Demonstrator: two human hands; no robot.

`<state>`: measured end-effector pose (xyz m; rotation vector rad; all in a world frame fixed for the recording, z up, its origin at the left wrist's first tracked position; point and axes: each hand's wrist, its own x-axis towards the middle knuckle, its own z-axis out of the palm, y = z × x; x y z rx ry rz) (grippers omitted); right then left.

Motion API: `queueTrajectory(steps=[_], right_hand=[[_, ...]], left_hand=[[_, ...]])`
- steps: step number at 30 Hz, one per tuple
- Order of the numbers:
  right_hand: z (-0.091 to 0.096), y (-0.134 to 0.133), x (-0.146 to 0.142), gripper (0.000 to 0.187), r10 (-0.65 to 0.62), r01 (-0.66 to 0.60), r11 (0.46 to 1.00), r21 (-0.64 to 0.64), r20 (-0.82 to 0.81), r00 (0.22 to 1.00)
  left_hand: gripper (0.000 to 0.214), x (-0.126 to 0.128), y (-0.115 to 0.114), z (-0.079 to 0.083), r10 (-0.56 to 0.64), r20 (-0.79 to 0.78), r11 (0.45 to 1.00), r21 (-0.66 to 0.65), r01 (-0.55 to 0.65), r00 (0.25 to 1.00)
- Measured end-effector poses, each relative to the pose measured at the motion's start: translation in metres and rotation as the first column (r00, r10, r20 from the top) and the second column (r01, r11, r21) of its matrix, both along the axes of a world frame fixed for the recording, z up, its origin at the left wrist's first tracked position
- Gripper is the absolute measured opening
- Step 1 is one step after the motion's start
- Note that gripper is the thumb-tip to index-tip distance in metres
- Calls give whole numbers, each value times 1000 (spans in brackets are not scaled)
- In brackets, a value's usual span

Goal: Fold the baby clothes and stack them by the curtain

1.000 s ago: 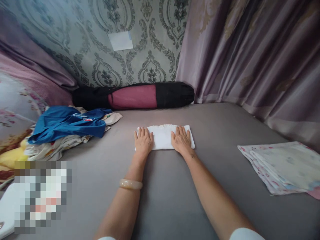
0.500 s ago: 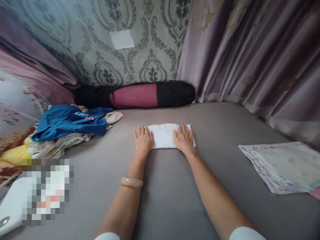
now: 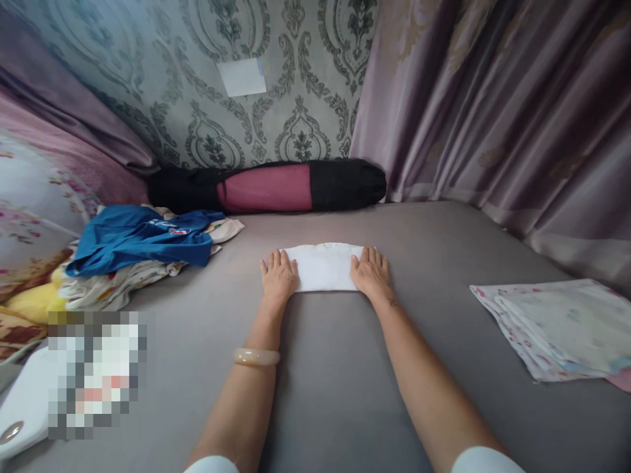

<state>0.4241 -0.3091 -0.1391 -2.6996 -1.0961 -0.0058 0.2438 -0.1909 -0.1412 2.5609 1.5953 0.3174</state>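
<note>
A small folded white cloth (image 3: pixel 323 266) lies flat on the grey sheet (image 3: pixel 335 368) in the middle. My left hand (image 3: pixel 279 276) rests palm down on its left end, fingers stretched out. My right hand (image 3: pixel 372 272) lies flat over its right end, fingers also extended. Neither hand grips anything. A pale bangle (image 3: pixel 256 357) sits on my left forearm.
A pile of clothes topped by a blue garment (image 3: pixel 140 238) lies at the left. A black and pink roll bag (image 3: pixel 269 186) lies against the patterned wall. Folded floral cloths (image 3: pixel 557 325) are stacked at the right, below the curtain (image 3: pixel 493 112). A white object (image 3: pixel 22 410) sits at bottom left.
Both hands have slid outward along the white cloth, the left to the left end and the right to the right end, baring more of its middle.
</note>
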Motion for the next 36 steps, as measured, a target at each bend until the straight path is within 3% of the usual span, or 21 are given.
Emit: queueTrajectory(steps=[4, 12, 16, 18, 20, 23, 26, 28, 32, 36], right_hand=[[5, -5, 5, 62, -56, 55, 998, -28, -33, 998], [0, -6, 7, 63, -65, 62, 997, -48, -58, 996], [2, -6, 7, 62, -57, 57, 998, 1, -17, 998], [4, -4, 4, 61, -8, 6, 999, 44, 27, 1000], [5, 0, 0, 60, 86, -90, 993, 77, 59, 995], [2, 5, -6, 61, 171, -174, 983, 54, 46, 984], [-3, 7, -8, 62, 172, -172, 985, -6, 11, 985], [-5, 7, -6, 62, 175, -174, 984, -25, 4, 985], [-2, 7, -6, 61, 173, -173, 985, -24, 13, 985], [5, 10, -17, 60, 248, -250, 967, 38, 40, 968]], left_hand=[[62, -7, 4, 3, 67, 10, 997, 32, -67, 998], [63, -11, 6, -2, 61, 4, 996, -68, -60, 998], [58, -10, 7, 0, 63, 102, 997, -46, -59, 993], [53, -9, 11, 4, 78, 245, 997, -8, -78, 966], [46, -9, 18, 7, 116, 463, 991, 0, -131, 879], [42, -12, 30, 9, 209, 762, 976, -122, -182, 612], [41, -15, 38, 6, 336, 879, 942, -307, -137, 338], [40, -17, 40, 4, 395, 892, 919, -380, -109, 221], [38, -18, 39, 3, 436, 892, 899, -429, -86, 116], [37, -17, 38, 4, 420, 901, 906, -408, -113, 113]])
